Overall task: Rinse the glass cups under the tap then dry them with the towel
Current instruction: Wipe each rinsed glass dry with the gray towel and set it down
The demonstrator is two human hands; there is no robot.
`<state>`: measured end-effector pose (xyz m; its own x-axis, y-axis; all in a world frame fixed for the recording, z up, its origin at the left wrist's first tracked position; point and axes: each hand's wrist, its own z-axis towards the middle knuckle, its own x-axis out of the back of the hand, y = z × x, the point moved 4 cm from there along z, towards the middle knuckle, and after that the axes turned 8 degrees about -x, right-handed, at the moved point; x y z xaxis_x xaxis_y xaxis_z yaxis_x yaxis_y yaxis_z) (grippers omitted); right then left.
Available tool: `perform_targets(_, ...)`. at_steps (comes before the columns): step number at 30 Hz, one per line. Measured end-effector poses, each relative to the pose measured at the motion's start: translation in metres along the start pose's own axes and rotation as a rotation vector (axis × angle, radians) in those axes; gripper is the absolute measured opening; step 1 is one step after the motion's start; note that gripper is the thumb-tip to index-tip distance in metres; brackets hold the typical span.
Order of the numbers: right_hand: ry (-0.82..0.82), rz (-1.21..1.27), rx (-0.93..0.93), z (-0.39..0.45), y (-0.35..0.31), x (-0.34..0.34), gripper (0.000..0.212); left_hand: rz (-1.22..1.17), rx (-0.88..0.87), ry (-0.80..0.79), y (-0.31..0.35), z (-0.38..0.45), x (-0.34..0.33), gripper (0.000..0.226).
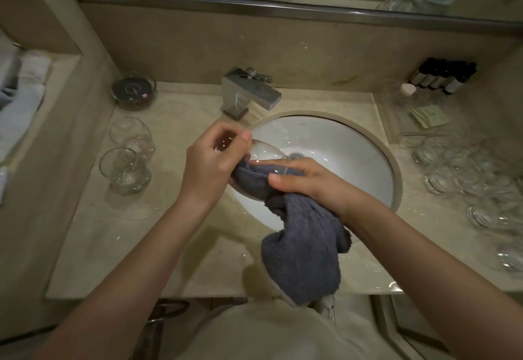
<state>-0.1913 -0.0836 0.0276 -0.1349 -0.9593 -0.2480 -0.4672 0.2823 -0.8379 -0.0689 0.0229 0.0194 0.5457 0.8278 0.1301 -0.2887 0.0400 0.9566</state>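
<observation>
A clear glass cup (266, 153) lies on its side over the left edge of the white sink (353, 156). My left hand (215, 161) grips its base end. My right hand (305, 181) holds a grey towel (300, 246), with part of the towel pushed inside the cup and the rest hanging down over the counter's front edge. The square chrome tap (249, 91) stands behind the sink, and no water is visible from it. Two upright glass cups (127, 156) stand on the counter to the left. Several more glass cups (475, 187) crowd the counter on the right.
A round glass dish (133, 89) sits at the back left of the beige counter (135, 235). Dark toiletry bottles (441, 76) and a small packet (428, 116) stand at the back right. Folded white towels (25, 99) lie on a side shelf at the left. A mirror runs along the wall above.
</observation>
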Motion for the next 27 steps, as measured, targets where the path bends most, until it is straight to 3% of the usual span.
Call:
perform_targets(4, 0.008, -0.023, -0.042, -0.001, 0.000, -0.005, 0.031, -0.031, -0.162, 0.020, -0.005, -0.015, 0.005, 0.016)
perform_targets(7, 0.103, -0.126, -0.024, 0.000, 0.000, -0.008, 0.035, -0.117, 0.070, 0.016, -0.015, -0.020, 0.007, 0.022)
perform_targets(10, 0.166, -0.163, -0.006, 0.000, 0.005, -0.011, 0.030, -0.073, 0.356, -0.106, -0.018, -0.023, 0.009, 0.036)
perform_targets(12, 0.156, -0.156, -0.005, -0.001, 0.006, -0.014, 0.025, -0.031, 0.399, -0.156, -0.018, -0.024, 0.011, 0.049)
perform_targets(16, 0.079, 0.016, -0.080, 0.000, 0.005, -0.018, 0.027, 0.023, -0.005, 0.056, -0.009, -0.026, 0.018, 0.020)
perform_targets(19, 0.010, 0.099, -0.159, 0.004, 0.006, -0.020, 0.036, 0.019, -0.293, 0.055, -0.005, -0.034, 0.019, 0.012)
perform_targets(21, -0.003, 0.139, -0.200, 0.007, 0.006, -0.023, 0.044, 0.004, -0.311, 0.014, -0.009, -0.034, 0.020, 0.013)
perform_targets(23, 0.032, 0.099, -0.194, 0.008, 0.006, -0.023, 0.044, -0.084, -0.111, -0.035, -0.014, -0.030, 0.023, 0.024)
perform_targets(25, 0.071, -0.010, -0.140, 0.009, 0.005, -0.023, 0.033, -0.130, 0.229, -0.101, -0.019, -0.027, 0.027, 0.036)
perform_targets(27, 0.092, -0.074, -0.113, 0.011, 0.004, -0.025, 0.024, -0.013, 0.396, -0.159, -0.022, -0.026, 0.031, 0.037)
